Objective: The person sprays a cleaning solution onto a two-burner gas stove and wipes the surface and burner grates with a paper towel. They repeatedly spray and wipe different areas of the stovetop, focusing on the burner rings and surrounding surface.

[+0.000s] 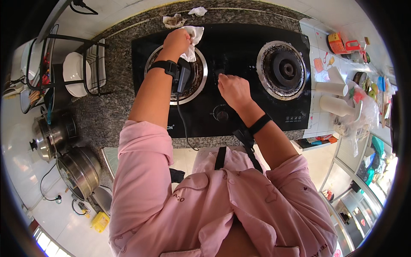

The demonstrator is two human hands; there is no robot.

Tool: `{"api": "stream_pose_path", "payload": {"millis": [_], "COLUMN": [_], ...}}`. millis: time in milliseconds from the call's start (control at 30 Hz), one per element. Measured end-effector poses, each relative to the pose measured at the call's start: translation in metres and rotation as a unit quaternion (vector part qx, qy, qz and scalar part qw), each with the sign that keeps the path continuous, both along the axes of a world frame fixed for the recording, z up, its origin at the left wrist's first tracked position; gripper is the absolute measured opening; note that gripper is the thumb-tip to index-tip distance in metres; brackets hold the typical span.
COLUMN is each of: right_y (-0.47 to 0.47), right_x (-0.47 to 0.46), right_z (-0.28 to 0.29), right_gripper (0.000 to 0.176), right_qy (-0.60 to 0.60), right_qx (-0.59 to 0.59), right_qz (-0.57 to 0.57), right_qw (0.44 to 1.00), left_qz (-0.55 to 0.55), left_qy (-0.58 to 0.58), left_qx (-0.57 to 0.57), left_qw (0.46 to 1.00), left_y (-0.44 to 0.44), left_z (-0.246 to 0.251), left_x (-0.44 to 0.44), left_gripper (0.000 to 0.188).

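My left hand [176,41] grips a crumpled white paper tissue [195,35] over the back of the left burner [203,75] of a black glass gas hob [237,38]. Part of that burner is hidden by my forearm and a black wrist device with a cable. Over the middle of the hob is my right hand [235,88], its fingers curled in, with no object visible in it. A round control knob [222,115] sits just below this hand. The right burner [288,69] has a brown-stained metal ring.
Two used tissues, one stained [174,21] and one whiter [197,11], lie on the granite counter [118,64] behind the hob. At left stand a black dish rack [93,67] and steel pots [80,173]. A paper roll [332,88] and a white bottle [337,106] are at right.
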State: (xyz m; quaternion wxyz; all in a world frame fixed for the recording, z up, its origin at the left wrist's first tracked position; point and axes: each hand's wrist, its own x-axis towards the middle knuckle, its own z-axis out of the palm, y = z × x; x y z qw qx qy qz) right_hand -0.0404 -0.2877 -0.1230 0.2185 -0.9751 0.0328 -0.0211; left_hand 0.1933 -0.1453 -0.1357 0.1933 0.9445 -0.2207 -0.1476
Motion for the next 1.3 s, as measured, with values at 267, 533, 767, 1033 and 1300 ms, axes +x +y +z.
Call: {"api": "stream_pose_path", "payload": {"millis": [267, 533, 767, 1033, 1300], "right_y": [0.017, 0.021, 0.021, 0.02, 0.015], "right_x": [0.022, 0.031, 0.03, 0.03, 0.04], "right_z": [0.01, 0.014, 0.012, 0.014, 0.022], "right_gripper": [0.013, 0.016, 0.015, 0.013, 0.011], "right_qy": [0.071, 0.117, 0.11, 0.107, 0.114], "right_qx": [-0.006, -0.028, -0.043, -0.066, -0.057], "right_qz": [-0.052, -0.066, -0.062, -0.046, -0.045], "right_qw": [0.996, 0.991, 0.991, 0.991, 0.991], "left_qz": [-0.033, -0.002, -0.012, -0.01, -0.001], "left_qy": [-0.01, -0.011, 0.0, -0.013, -0.017], "left_qx": [0.058, 0.048, 0.052, 0.046, 0.034], "left_qw": [0.998, 0.999, 0.999, 0.999, 0.999], "left_y": [-0.007, -0.011, -0.01, -0.009, -0.009], "left_z": [0.0, 0.005, 0.007, 0.003, -0.004], "left_x": [0.007, -0.002, -0.001, -0.004, -0.003], "left_gripper": [0.01, 0.009, 0.009, 0.01, 0.009]}}
